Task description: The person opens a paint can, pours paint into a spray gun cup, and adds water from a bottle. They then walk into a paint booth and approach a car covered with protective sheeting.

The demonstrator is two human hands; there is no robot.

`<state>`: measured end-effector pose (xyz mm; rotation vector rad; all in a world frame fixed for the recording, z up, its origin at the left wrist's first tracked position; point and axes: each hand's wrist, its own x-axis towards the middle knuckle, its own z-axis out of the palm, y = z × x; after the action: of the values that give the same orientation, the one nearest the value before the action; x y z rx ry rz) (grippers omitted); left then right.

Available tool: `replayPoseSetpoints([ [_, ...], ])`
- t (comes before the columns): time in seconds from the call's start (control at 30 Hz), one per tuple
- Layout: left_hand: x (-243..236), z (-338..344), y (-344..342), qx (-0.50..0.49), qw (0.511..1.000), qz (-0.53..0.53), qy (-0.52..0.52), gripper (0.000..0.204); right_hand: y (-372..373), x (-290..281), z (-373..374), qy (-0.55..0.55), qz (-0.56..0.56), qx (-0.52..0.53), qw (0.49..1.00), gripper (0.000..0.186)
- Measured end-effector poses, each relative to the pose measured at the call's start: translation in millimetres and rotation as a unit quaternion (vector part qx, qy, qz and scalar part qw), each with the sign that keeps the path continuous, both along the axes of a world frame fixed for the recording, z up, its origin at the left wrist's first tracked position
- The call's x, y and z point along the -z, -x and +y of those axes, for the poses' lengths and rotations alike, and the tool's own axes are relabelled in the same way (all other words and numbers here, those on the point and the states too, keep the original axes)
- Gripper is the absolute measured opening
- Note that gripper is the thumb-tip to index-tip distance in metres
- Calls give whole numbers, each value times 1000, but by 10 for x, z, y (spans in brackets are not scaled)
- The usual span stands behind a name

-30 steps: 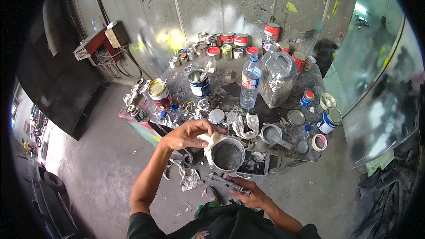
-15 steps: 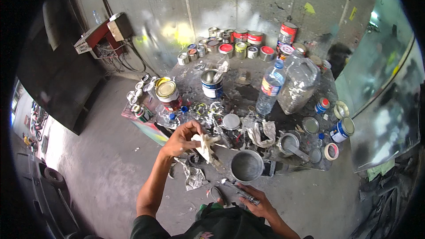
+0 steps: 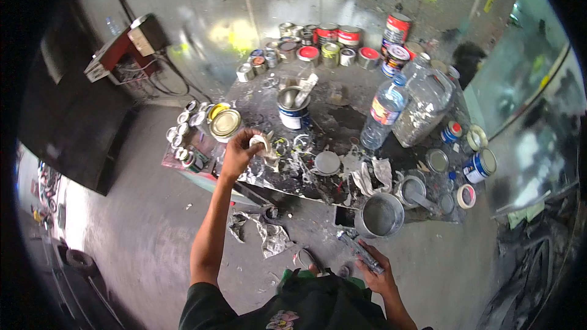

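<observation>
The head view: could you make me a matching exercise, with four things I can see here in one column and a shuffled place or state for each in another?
Column one:
1. Left hand
2. Right hand
3. Tape roll
4. Tall blue-capped bottle

Column two:
A. Beside the larger clear jug
B. Pinching a crumpled white cloth
C. Near the right edge of the table
D. Gripping a grey metal tool

Pairs: 1-B, 2-D, 3-C, 4-A

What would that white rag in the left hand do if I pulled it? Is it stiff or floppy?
The rag is probably floppy, since it bunches into creases in the left hand. It's likely light too: it's small and thin-looking, and one hand holds it up. It probably wouldn't roll well, being crumpled with loose edges.
</observation>
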<state>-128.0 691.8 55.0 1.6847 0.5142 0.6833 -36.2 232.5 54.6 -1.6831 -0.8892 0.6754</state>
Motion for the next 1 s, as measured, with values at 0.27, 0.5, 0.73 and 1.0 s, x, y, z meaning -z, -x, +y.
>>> replayPoseSetpoints([
  [0.27,359,-538,-321,-75,891,260,-365,60,20,34,-64,1,-12,79,997,49],
  [0.5,214,-1385,-1146,94,943,186,-261,48,26,99,-439,-9,-17,148,989,48],
  [0.73,98,-2391,-1848,172,938,101,-284,42,-59,302,-1077,-29,48,206,977,49],
  [1.0,-613,-4243,-2882,296,868,169,-362,63,-520,274,-2214,-25,-57,236,970,44],
])
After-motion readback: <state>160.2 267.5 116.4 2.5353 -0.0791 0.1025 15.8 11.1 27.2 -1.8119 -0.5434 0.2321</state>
